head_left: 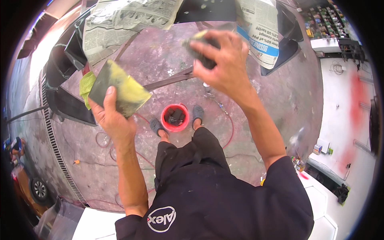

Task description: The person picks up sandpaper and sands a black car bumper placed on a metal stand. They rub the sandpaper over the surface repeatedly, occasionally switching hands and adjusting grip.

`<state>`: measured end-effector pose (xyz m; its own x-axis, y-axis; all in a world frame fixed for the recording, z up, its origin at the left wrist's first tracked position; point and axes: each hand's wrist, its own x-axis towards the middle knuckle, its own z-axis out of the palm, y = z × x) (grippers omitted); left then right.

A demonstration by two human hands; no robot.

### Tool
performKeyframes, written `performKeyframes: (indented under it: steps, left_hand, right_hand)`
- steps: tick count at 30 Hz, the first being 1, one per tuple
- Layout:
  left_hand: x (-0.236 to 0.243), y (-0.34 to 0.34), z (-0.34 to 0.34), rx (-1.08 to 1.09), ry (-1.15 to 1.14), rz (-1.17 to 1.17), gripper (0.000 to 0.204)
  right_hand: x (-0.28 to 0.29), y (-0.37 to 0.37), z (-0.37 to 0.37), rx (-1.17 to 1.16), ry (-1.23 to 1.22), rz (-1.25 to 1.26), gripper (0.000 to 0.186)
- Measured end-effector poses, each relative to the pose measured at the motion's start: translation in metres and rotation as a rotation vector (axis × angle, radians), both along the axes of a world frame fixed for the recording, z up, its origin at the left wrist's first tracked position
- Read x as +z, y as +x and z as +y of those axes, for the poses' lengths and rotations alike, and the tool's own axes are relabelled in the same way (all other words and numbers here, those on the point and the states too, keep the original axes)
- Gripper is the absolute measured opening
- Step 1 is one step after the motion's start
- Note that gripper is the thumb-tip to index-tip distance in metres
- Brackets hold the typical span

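Observation:
My left hand (pixel 116 116) is closed on a flat, dark rectangular piece (pixel 105 82) with a yellow smeared patch, thumb across its face. I cannot tell its exact kind. Behind its left edge shows a yellow-green cloth (pixel 86 89); whether my fingers touch the cloth is hidden. My right hand (pixel 226 60), raised to the right and slightly blurred, grips a dark grey block (pixel 206 56) with a yellowish far end. The two held pieces are apart. Below them, between my feet, stands a red bucket (pixel 184 122) with dark things in it.
Newspaper sheets (pixel 120 30) cover parts of a black panel (pixel 206 11) ahead on a brown frame (pixel 170 81). More black curved parts (pixel 66 102) stand left. A red hose (pixel 232 132) crosses the floor. A drain grate (pixel 56 148) runs along the left; a cluttered shelf (pixel 326 24) is far right.

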<state>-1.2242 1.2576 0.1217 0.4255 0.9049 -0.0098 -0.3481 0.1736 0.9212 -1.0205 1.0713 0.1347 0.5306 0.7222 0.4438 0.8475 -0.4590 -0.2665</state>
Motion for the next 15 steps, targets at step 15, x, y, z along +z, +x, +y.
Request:
performKeyframes:
  steps: [15]
  left_hand:
    - [-0.048, -0.054, -0.002, -0.079, -0.158, 0.170, 0.033]
  right_hand:
    - [-0.011, 0.073, 0.058, -0.154, 0.248, -0.345, 0.045]
